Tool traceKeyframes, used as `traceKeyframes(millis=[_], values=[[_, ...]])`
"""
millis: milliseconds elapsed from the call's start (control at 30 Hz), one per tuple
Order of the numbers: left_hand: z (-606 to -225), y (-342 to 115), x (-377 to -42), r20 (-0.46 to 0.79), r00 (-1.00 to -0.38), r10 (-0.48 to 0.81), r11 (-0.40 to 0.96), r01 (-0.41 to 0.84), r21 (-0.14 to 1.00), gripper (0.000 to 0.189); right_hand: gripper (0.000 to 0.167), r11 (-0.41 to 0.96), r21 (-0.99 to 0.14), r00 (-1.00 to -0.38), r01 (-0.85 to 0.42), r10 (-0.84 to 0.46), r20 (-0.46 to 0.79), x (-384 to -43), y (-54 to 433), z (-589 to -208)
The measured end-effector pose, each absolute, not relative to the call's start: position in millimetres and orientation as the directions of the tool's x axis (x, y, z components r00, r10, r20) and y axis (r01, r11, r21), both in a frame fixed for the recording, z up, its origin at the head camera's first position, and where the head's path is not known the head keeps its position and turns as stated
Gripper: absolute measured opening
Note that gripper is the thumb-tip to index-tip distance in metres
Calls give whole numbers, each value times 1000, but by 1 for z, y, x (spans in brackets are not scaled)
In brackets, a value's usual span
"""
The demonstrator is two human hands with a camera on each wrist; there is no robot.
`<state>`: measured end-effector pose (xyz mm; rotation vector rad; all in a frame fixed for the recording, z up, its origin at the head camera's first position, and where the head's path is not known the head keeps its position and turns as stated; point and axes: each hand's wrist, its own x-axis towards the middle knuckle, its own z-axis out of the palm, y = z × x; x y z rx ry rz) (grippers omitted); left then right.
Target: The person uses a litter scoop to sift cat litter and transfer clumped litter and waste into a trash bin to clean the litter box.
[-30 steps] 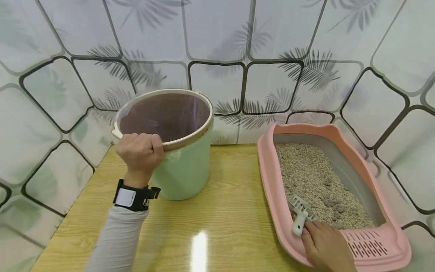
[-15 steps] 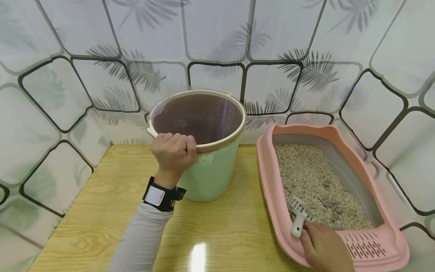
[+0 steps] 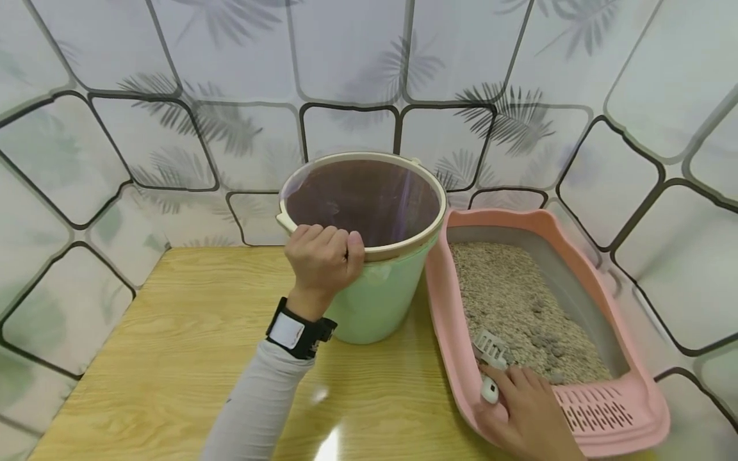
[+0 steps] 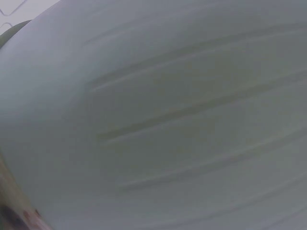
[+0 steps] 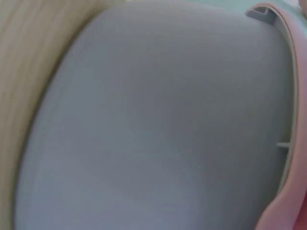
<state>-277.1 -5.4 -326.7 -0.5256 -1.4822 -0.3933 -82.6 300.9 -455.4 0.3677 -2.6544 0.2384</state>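
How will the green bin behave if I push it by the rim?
The green bin is probably stiff: its rim looks evenly round despite the left hand gripping it. It may tip if pushed that high, as it narrows toward the base. Weight is hard to judge, since its inside looks dark and any contents can't be made out.

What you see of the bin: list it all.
The bin looks plastic: pale green, grooved side, cream rim, dark, purplish inside. It appears roughly upright on the table, beside the tray; whether they touch is unclear. The left hand grips the near rim. Its inner bottom cannot be made out.
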Motion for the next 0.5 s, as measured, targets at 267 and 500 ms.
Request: traceKeyframes(millis=[267,500], values=[[-327,4,-280,995,61,77,811,576,-98,45,27,972,-143,-935,-188,-133,330,-82,306,-424],[-326,7,-281,994,60,86,805,583,-105,45,27,975,-220,-996,16,34,78,-82,345,-381]])
